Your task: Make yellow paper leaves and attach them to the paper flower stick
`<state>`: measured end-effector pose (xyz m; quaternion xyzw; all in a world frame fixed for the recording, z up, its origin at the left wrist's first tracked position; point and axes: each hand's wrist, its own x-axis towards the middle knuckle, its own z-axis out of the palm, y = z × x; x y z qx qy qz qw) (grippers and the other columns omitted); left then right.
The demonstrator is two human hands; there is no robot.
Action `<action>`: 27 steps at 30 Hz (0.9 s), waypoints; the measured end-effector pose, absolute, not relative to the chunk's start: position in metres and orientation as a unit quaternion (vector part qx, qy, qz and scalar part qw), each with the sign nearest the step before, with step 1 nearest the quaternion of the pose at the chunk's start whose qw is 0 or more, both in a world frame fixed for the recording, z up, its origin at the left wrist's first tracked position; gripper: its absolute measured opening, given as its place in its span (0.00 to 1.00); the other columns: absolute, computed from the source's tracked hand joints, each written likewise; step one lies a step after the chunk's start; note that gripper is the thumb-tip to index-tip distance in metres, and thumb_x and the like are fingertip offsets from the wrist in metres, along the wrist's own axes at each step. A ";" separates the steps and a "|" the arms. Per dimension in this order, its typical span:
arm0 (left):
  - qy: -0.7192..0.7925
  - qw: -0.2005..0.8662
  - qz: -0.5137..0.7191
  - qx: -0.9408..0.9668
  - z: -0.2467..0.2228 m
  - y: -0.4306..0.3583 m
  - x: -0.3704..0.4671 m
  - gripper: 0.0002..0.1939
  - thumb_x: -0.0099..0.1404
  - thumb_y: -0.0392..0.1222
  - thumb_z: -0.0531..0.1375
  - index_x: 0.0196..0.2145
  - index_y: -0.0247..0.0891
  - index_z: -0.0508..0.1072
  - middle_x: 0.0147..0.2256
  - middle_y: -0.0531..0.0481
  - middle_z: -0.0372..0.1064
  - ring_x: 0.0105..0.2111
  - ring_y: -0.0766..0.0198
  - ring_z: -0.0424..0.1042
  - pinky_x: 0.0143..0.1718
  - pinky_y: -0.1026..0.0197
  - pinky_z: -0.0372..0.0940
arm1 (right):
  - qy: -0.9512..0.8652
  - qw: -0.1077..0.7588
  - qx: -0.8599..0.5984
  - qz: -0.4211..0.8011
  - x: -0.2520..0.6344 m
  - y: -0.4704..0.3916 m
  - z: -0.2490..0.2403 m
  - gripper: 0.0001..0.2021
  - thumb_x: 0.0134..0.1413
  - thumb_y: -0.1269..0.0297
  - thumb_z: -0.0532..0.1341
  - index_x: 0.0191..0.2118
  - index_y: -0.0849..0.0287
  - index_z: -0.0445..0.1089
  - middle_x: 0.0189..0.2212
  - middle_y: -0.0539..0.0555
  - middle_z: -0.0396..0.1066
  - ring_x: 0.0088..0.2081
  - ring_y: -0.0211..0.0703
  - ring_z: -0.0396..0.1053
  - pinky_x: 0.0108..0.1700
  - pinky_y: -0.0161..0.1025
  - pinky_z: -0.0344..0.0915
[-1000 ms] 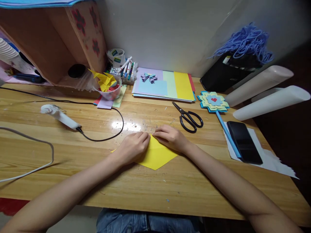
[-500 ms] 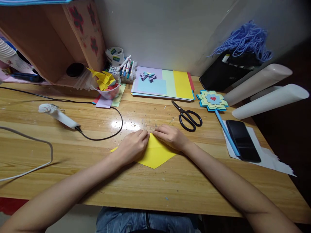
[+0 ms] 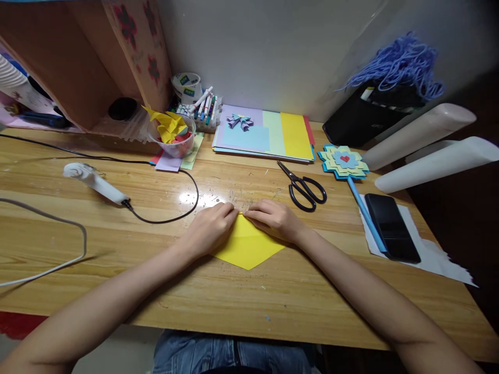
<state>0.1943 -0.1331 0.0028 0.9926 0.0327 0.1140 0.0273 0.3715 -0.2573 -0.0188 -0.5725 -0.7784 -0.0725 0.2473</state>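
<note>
A sheet of yellow paper (image 3: 249,249) lies on the table, one corner pointing toward me. At its far edge, a narrow strip is turned over between my fingertips. My left hand (image 3: 212,226) has its fingers closed on that edge from the left, covering the sheet's left part. From the right, my right hand (image 3: 273,218) pinches the same edge, its fingertips almost meeting those of the left. Black-handled scissors (image 3: 302,189) rest just beyond my right hand.
A white glue gun (image 3: 95,184) with a black cord lies at the left. Behind stand a tub of yellow paper pieces (image 3: 171,135) and stacked coloured paper (image 3: 296,137). At the right are a paper flower (image 3: 343,161), a phone (image 3: 392,226) and white rolls (image 3: 436,163).
My fingertips have shifted slightly along the far edge of the yellow paper. The left corner that showed past my left hand is now hidden. The view has moved a little.
</note>
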 end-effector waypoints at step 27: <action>0.054 -0.117 0.099 0.987 0.003 -0.167 0.196 0.13 0.60 0.24 0.45 0.32 0.26 0.69 0.31 0.40 0.66 0.28 0.60 0.67 0.28 0.59 0.63 | -0.781 0.200 -0.584 -0.092 0.370 -0.256 -0.011 0.12 0.57 0.67 0.54 0.26 0.61 0.69 0.26 0.55 0.69 0.30 0.40 0.63 0.30 0.36 0.60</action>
